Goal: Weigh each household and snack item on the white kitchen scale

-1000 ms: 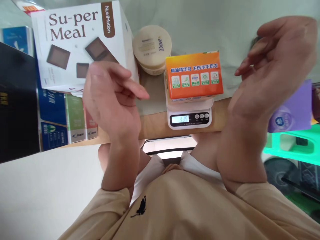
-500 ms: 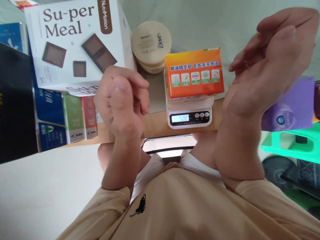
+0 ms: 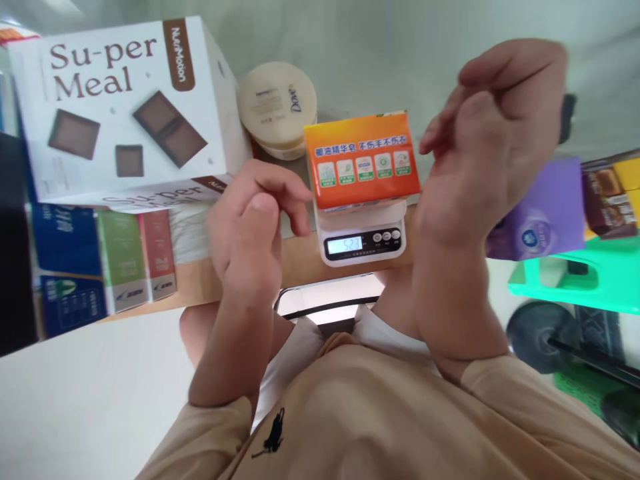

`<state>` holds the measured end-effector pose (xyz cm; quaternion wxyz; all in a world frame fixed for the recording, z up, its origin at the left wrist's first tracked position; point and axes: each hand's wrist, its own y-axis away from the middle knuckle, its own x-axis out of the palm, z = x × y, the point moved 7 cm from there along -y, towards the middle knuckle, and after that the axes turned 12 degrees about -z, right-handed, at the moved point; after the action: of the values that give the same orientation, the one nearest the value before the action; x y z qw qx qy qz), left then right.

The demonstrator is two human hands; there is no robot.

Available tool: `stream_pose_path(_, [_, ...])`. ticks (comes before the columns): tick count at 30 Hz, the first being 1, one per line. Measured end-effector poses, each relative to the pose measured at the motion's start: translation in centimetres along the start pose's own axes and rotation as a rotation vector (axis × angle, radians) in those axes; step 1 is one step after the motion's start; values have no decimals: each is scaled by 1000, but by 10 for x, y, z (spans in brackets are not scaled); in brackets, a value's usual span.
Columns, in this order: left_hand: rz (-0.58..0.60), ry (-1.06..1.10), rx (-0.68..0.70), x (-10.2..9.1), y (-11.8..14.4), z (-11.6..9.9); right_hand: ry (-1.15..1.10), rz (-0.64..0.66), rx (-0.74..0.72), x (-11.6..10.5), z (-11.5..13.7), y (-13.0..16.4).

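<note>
An orange soap pack with Chinese print lies on a small white kitchen scale, whose lit display reads about 523. My left hand hovers left of the pack, fingers loosely bent, thumb apart, with nothing in it; its fingertips are close to the pack's left side. On the other side is my right hand, also holding nothing. Its fingers curve loosely towards the pack and leave a small gap. Behind my left hand stands a cream Dove tub.
A large white Su-per Meal box fills the left. In front of it are blue toothpaste boxes, a green box and a red box. On the right are a purple package, a brown packet and a green stool.
Both hands have come closer to the soap pack, from either side. The scale's last digit appears to have changed from 2 to 3. The view has shifted, so still things sit further left.
</note>
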<state>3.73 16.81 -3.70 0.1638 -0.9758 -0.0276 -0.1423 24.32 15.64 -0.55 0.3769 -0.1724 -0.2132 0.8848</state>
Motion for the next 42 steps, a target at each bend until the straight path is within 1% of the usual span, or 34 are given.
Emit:
stream_pose_path(1, [-3, -26, -8, 0, 0, 3, -30, 0, -35, -2, 5, 1])
stream_pose_path(3, [24, -58, -23, 2, 1, 11, -73, 44, -122, -4, 17, 3])
stream_pose_path(4, [35, -65, -56, 3, 2, 17, -17, 121, -168, -2, 21, 4])
stream_pose_path(6, [70, -64, -140, 7, 6, 29, 167, 291, -226, 4, 22, 9])
stream_pose_path(9, [126, -45, -225, 13, 12, 37, 366, 512, -272, 12, 13, 16])
stream_pose_path(13, [161, -45, -230, 13, 13, 40, 470, 772, -261, 21, -4, 26])
stream_pose_path(15, [167, -63, -212, 11, 11, 41, 495, 835, -247, 23, -9, 28])
stream_pose_path(17, [181, -77, -197, 10, 11, 42, 529, 863, -251, 25, -11, 28])
stream_pose_path(19, [170, -82, -196, 9, 11, 44, 554, 859, -258, 27, -10, 27])
stream_pose_path(22, [121, -88, -197, 8, 11, 46, 570, 829, -248, 31, -3, 24])
stream_pose_path(26, [185, -41, -196, 15, 11, 42, 575, 775, -187, 31, 3, 21])
stream_pose_path(28, [163, -45, -196, 16, 9, 37, 553, 680, -139, 26, 5, 19])
stream_pose_path(30, [87, -70, -165, 13, 7, 28, 488, 542, -122, 17, 8, 18])
stream_pose_path(32, [-18, -90, -119, 7, 5, 15, 408, 430, -165, 6, 14, 18])
stream_pose_path(33, [-64, -97, -105, 4, 5, 10, 369, 381, -206, -2, 17, 17])
stream_pose_path(35, [-114, -95, -100, -2, 5, 3, 312, 291, -277, -24, 23, 8])
stream_pose_path(36, [-119, -89, -101, -4, 5, 1, 286, 269, -293, -38, 25, -1])
stream_pose_path(38, [-120, -68, -91, -7, 5, -1, 268, 254, -286, -70, 27, -28])
stream_pose_path(39, [-122, -58, -80, -9, 5, -1, 304, 293, -264, -84, 26, -45])
stream_pose_path(40, [-118, -50, -73, -10, 4, 0, 391, 279, -221, -101, 24, -66])
stream_pose_path(42, [-112, -33, -63, -10, 2, 1, 650, 195, -175, -132, 23, -104])
